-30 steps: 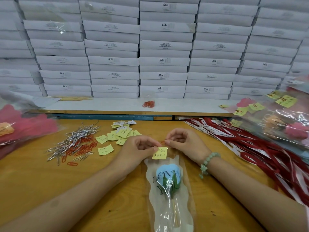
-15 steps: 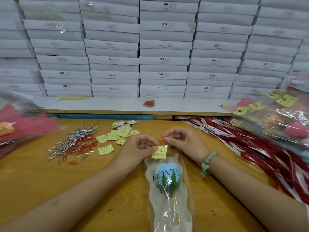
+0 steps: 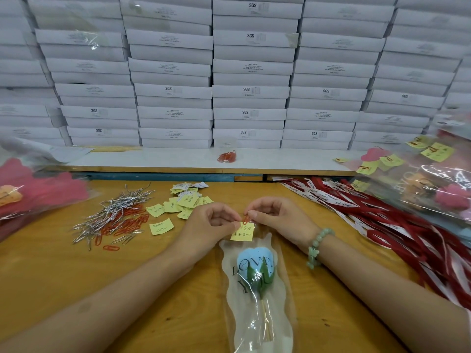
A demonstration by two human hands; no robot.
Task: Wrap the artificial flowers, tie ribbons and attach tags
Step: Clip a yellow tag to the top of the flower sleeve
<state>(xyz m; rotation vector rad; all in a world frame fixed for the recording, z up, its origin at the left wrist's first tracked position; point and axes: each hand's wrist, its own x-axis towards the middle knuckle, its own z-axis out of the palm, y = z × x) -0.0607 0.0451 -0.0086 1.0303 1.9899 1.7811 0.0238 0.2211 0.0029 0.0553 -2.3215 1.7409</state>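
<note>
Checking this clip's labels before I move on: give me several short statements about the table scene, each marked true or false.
1. The left hand pinches the yellow tag. True.
2. The right hand holds a red paper clip at the tag's top edge. True.
3. The wrapped flower is pink. False: it is blue.
4. The ribbons lie left of the hands. False: they lie to the right.
5. A bead bracelet sits on the left wrist. False: it is on the right wrist.
</note>
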